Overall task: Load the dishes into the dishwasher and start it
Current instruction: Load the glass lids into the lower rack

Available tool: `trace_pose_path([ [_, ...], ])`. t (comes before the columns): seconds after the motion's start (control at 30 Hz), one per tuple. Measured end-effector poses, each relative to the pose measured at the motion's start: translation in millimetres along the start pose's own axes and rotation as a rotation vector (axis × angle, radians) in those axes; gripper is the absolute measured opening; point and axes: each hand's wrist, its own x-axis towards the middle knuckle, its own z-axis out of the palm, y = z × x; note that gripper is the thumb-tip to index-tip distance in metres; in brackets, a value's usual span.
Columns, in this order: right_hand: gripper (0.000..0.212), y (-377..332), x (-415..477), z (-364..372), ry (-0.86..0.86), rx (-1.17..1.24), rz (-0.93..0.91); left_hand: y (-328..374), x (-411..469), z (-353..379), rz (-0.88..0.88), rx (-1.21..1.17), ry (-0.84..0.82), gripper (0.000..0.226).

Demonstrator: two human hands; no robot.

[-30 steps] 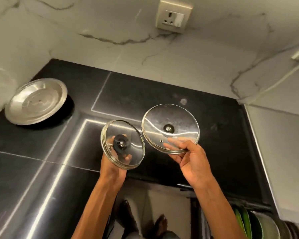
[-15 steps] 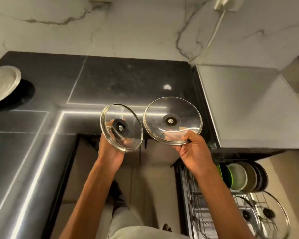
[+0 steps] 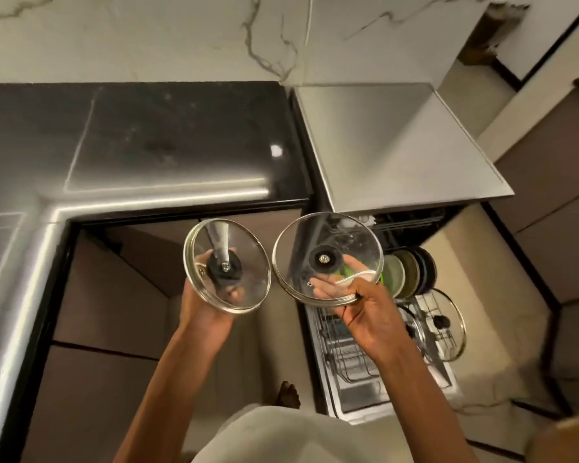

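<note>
Gripping small glass lid (image 3: 226, 264) with left hand (image 3: 204, 312), fingers curled behind the glass round the black knob, lid tilted, held in the air. Pinching larger glass lid (image 3: 326, 259) with right hand (image 3: 368, 312): thumb on the rim at 5 o'clock, fingers spread under the glass, clamped on the edge. Small lid at 9 o'clock of the larger, rims just apart. At 5 o'clock of right hand, pulled-out dishwasher rack (image 3: 348, 355) with upright plates (image 3: 408, 272) and another lid (image 3: 445, 325). Black tabletop (image 3: 147, 145) at 11 o'clock.
</note>
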Motion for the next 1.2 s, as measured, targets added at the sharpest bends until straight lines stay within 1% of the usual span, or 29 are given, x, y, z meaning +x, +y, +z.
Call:
trace_pose_path([
  [0.1, 0.068, 2.2, -18.2, -12.1, 0.062, -0.024, -0.04, -17.0, -4.3, 0.4, -0.108, -0.049, 0.049, 0.022],
  [0.13, 0.07, 3.5, -22.9, -17.3, 0.087, -0.046, -0.042, -22.7, -7.6, 0.4, -0.136, -0.05, 0.072, 0.02],
  [0.23, 0.072, 8.9, -33.4, -31.8, 0.163, -0.105, -0.059, -39.1, -17.7, -1.7, -0.189, -0.015, 0.155, 0.025],
  [0.43, 0.051, 15.5, -52.3, -47.1, 0.284, -0.146, -0.094, -61.6, -44.9, 6.8, -0.261, -0.04, 0.216, 0.019],
  [0.57, 0.043, 13.4, -58.2, -57.6, 0.349, -0.126, -0.105, -75.3, -50.1, 13.9, -0.255, -0.019, 0.237, 0.017],
  [0.7, 0.035, -8.4, -62.9, -74.8, 0.364, -0.202, -0.141, -87.0, -52.4, 33.2, -0.224, 0.063, 0.224, 0.027],
  [0.77, 0.031, -25.6, -65.7, -94.2, 0.409, -0.309, -0.169, -103.4, -53.6, 42.6, -0.202, 0.154, 0.229, 0.026],
  [0.87, 0.037, -52.2, -60.7, -137.2, 0.478, -0.508, -0.201, -135.7, -55.0, 55.2, -0.155, 0.264, 0.24, 0.025],
  [0.93, 0.037, -68.7, -52.4, -176.2, 0.539, -0.679, -0.223, -166.7, -56.9, 66.1, -0.146, 0.308, 0.272, 0.031],
  [0.97, 0.033, -74.5, -46.5, -194.9, 0.579, -0.774, -0.232, -181.2, -57.2, 69.1, -0.148, 0.321, 0.294, 0.033],
  [1.03, 0.015, -83.6, -28.7, -245.0, 0.64, -0.986, -0.236, -223.8, -55.2, 73.0, -0.164, 0.33, 0.365, 0.031],
  [1.1, 0.014, -85.9, 1.0, -307.5, 0.656, -1.183, -0.213, -271.9, -47.2, 73.0, -0.18, 0.311, 0.414, 0.021],
  [1.2, 0.012, -77.8, 50.3, -388.9, 0.636, -1.364, -0.098, -347.0, -31.4, 70.9, -0.239, 0.27, 0.503, 0.019],
])
